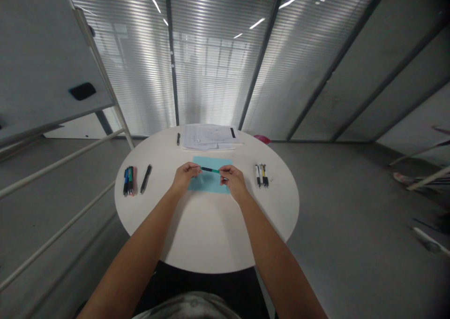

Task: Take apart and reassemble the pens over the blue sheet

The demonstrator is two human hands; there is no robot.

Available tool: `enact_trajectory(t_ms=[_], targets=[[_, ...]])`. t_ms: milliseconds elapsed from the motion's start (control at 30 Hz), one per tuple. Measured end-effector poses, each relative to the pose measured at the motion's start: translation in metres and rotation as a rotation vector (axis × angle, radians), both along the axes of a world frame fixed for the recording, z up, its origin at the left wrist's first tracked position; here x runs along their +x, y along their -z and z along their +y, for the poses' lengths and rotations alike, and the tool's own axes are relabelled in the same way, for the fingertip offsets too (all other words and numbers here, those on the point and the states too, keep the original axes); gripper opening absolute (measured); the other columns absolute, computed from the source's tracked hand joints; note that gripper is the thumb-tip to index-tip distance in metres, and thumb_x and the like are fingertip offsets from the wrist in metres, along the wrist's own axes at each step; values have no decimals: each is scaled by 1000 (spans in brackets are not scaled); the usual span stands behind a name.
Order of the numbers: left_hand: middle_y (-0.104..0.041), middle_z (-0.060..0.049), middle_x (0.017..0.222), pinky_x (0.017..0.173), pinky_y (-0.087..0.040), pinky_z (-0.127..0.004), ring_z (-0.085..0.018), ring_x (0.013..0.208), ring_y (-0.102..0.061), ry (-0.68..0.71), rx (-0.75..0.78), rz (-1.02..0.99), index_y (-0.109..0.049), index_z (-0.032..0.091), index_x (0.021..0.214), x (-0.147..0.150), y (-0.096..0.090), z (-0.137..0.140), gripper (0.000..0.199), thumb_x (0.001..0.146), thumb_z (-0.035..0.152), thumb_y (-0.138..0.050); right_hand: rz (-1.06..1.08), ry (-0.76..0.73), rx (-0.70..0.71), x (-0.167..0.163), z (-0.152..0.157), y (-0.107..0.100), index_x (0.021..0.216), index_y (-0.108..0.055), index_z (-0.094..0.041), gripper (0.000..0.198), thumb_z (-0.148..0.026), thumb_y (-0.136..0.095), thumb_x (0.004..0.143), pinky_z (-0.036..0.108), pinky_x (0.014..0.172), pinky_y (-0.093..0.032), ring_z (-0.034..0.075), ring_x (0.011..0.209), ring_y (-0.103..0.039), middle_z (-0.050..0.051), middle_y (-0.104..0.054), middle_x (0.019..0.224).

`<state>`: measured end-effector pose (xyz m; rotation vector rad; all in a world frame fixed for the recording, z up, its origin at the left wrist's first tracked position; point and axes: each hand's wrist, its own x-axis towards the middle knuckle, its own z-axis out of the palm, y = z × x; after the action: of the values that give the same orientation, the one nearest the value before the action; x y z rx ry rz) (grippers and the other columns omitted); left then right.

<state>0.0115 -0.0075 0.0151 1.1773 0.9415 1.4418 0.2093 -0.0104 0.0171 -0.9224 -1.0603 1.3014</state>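
Note:
A green pen with a dark grip [210, 170] is held level between my two hands, above a light blue sheet [211, 185] on the table. My left hand [187, 174] pinches its dark end. At the green end, the fingers of my right hand [232, 180] are closed round it. Left of the sheet lies a group of blue, green and black pens [129, 180], with a single black pen [146, 178] beside it. Several pens with white, yellow and dark barrels [261, 175] lie side by side to the right.
The round white table [207, 244] carries a stack of papers [207, 136] at its far side, with a small dark pen-like object [178, 139] beside it. A whiteboard on a white frame [119, 117] stands at the left. Behind the table is a glass wall with blinds [211, 75].

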Motion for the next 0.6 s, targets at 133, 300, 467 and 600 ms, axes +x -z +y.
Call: enact_trajectory(t_ms=[133,300,467,600], targets=[[-67,-5,77,57,-41,-24,-9,57,-52,-5,-19,-90,-65,16,77,-1,3,4,22,67,33,-72,25,22,-7,2,1,0,75,-63,-18,18,-24,-70,60,24,44,-45,11,52,-51,-4,-54,57],[-68,-6,83,63,-46,-27,-10,60,-57,-39,-84,-226,-62,16,77,-1,3,7,26,66,35,-75,24,50,-19,3,1,-1,75,-62,-19,18,-23,-70,59,24,44,-45,10,51,-50,-5,-53,57],[-68,-6,82,61,-46,-27,-9,58,-57,-91,-99,-312,-60,16,78,-2,-2,6,30,62,33,-78,122,81,-22,5,0,-4,82,-61,-20,28,-22,-71,56,23,45,-45,9,53,-51,-2,-62,72],[-68,-5,86,58,-44,-24,-9,58,-58,-128,-127,-377,-58,16,79,-8,-6,6,31,61,33,-78,229,138,-39,10,2,-5,88,-59,-22,35,-21,-72,55,22,46,-45,9,55,-53,-3,-63,76]])
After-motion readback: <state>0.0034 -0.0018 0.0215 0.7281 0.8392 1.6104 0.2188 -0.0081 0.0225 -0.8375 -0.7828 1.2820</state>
